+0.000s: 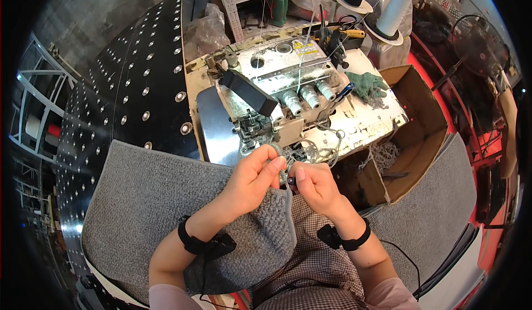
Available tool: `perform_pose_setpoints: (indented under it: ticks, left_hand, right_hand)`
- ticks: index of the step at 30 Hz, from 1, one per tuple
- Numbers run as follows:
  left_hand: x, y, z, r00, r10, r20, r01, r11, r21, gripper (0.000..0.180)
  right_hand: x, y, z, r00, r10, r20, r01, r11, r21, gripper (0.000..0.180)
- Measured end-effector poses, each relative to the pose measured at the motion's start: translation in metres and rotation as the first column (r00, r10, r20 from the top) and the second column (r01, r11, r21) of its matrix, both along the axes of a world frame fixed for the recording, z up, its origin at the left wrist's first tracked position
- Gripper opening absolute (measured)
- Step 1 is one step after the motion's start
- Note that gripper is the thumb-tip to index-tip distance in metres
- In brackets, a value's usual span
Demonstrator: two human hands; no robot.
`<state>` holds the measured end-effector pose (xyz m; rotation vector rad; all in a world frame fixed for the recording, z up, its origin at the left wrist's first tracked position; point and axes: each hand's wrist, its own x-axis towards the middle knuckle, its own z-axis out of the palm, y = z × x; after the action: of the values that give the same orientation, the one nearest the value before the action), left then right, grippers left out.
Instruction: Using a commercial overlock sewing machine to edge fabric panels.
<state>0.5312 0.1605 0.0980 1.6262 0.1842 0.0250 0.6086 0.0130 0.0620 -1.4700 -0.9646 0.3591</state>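
The two hands are held close together, just apart, in front of the sewing machine. By the left hand, grey strands are pinched between thumb and forefinger; whether any mat edge is caught there too cannot be told. By the right hand, curled into a loose fist, a small dark object is gripped, its shape mostly hidden. A black strap is worn on each wrist.

Beneath the left forearm, a grey textured mat is spread, its bound corner raised just below the hands and partly laid over a checked garment.

Beyond the hands, the white sewing machine, fitted with a row of ribbed knobs, is set on a worn tabletop. Loose grey thread is gathered at its front. To its right, a green-grey glove is laid down, and a cardboard box is placed beside the tabletop, with tangled thread inside. Another grey mat is seen below the box.

At left, a black studded surface is seen; behind the machine, thread cones are stood.
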Motion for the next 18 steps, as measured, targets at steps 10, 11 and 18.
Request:
perform_pose_setpoints:
  ticks: [10,11,18]
  left_hand:
    - [0.000,-0.001,-0.002,1.000,0.009,-0.014,-0.009,1.000,-0.001,0.019]
    - [0.000,-0.001,-0.003,1.000,0.008,-0.006,-0.008,1.000,0.008,0.019]
    - [-0.001,-0.012,0.003,0.980,0.166,0.107,-0.186,0.959,0.215,0.016]
  right_hand:
    - [-0.004,-0.004,0.000,1.000,-0.012,-0.003,0.012,1.000,0.002,0.023]
    - [-0.003,-0.005,-0.001,1.000,-0.011,-0.004,0.011,1.000,0.002,0.023]
    - [-0.015,-0.019,0.030,0.973,-0.187,0.137,0.175,0.980,0.092,0.014]
